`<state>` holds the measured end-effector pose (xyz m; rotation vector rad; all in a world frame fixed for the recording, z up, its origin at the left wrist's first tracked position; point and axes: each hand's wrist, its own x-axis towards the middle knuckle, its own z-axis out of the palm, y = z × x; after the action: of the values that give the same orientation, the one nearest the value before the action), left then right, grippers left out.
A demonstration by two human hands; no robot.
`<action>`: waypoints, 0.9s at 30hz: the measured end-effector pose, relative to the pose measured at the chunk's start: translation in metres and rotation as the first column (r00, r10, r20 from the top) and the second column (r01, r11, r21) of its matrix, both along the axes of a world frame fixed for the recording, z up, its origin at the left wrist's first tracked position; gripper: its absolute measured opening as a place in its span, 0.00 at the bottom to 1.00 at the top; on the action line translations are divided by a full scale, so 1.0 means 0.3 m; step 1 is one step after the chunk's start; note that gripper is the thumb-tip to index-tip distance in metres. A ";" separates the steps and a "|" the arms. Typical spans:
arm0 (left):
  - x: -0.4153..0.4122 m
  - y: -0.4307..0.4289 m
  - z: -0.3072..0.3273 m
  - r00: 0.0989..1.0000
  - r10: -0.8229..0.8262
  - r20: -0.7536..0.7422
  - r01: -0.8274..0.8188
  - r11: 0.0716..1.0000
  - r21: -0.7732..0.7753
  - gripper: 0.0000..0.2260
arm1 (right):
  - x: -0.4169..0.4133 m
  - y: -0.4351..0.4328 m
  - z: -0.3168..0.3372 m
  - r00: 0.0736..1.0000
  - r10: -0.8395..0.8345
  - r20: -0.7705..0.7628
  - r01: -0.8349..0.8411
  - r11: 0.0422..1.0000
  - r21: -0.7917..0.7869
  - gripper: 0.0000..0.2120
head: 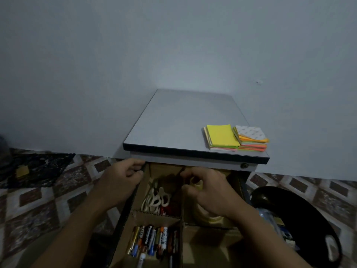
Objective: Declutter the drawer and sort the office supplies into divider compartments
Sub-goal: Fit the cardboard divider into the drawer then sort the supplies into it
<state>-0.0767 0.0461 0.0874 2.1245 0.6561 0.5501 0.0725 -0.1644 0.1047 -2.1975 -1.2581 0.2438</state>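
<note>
The open drawer below the small cabinet holds a cardboard divider. White-handled scissors lie in the back left compartment. Several batteries fill the front left compartment. My right hand grips a yellowish tape roll over the back right compartment, where more tape rolls sit. My left hand is curled at the drawer's back left corner, pinching a small dark thing that I cannot make out.
Two stacks of coloured sticky notes lie on the cabinet top at the right. A black bin with items in it stands right of the drawer. Patterned floor tiles surround the cabinet; dark cloth lies left.
</note>
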 end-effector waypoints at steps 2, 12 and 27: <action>0.022 -0.017 0.045 0.999 -0.033 0.042 0.031 0.999 0.036 0.14 | 0.028 -0.031 0.048 1.000 -0.002 -0.018 0.003 0.999 0.049 0.14; 0.309 -0.127 0.267 0.994 -0.106 0.023 0.107 0.994 0.000 0.12 | 0.274 -0.183 0.264 0.952 -0.304 -0.032 0.296 0.892 0.342 0.06; 0.668 -0.254 0.229 0.991 -0.076 -0.114 0.084 0.995 0.060 0.26 | 0.549 -0.193 0.173 0.822 -0.527 -0.216 0.565 0.804 0.188 0.21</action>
<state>0.1237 -0.0300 0.1561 2.2451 0.6187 0.4163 0.2373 -0.2223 0.1566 -2.1692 -0.4913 0.0179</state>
